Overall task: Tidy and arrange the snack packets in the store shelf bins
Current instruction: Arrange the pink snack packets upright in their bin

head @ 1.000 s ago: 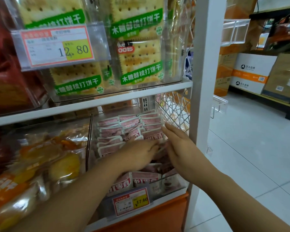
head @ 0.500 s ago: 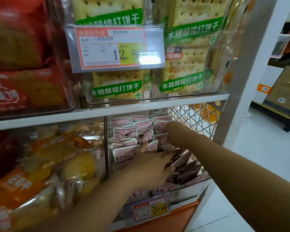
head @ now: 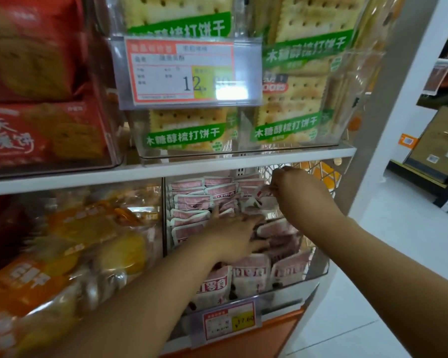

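The right hand [head: 296,193] pinches a small pink-and-white snack packet [head: 263,196] at the back right of the clear plastic bin [head: 318,267]. The left hand [head: 234,229], spread flat, presses the packed rows [head: 192,202] just left of it.

The upper white shelf [head: 88,178] carries two clear bins side by side: the left bin [head: 115,140] holds red biscuit packs [head: 36,130], the right bin [head: 269,151] green-labelled cracker packs [head: 184,133]. Below it, the snack bin [head: 318,264] of pink packets [head: 192,202] stands just beside a bun bin [head: 150,202] of orange-wrapped buns [head: 88,228]
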The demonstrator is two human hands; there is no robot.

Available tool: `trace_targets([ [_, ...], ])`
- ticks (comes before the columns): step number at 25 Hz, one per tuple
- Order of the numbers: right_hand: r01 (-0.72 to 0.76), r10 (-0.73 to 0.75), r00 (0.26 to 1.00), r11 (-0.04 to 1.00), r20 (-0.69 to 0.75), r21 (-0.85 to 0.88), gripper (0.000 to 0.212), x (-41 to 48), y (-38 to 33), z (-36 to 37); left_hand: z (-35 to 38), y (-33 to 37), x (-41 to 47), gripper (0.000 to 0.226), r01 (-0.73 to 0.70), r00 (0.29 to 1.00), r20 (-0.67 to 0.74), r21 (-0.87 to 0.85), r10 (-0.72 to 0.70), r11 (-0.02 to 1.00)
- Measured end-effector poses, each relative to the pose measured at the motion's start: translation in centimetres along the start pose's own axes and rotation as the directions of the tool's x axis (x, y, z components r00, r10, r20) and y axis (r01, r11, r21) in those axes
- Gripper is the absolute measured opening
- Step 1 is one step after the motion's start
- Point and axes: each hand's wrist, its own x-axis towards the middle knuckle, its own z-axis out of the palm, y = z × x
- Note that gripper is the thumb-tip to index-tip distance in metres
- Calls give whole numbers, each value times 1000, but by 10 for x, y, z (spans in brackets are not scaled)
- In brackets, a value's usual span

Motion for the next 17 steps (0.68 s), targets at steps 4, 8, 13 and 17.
trace_targets([
  [4, -99, 125, 986, 973, -113, 208, 18, -31, 2, -14, 3, -2, 5, 61, 70, 983, -175, 57, -59, 996],
  [8, -24, 129, 968, 902, -217, 430, 14, -71, 4, -41, -17, -3, -28, 46, 9, 967, -250, -124, -40, 992],
  [13, -25, 47, 998, 855, -30, 518, 37, -101, 11, -58, -10, -11, -61, 31, -31, 999, -19, 90, 33, 996],
  [17, -11, -69, 986, 881, 151, 473, 35, -97, 4, -35, -16, -12, -69, 27, -63, 998, -5, 141, 65, 988],
])
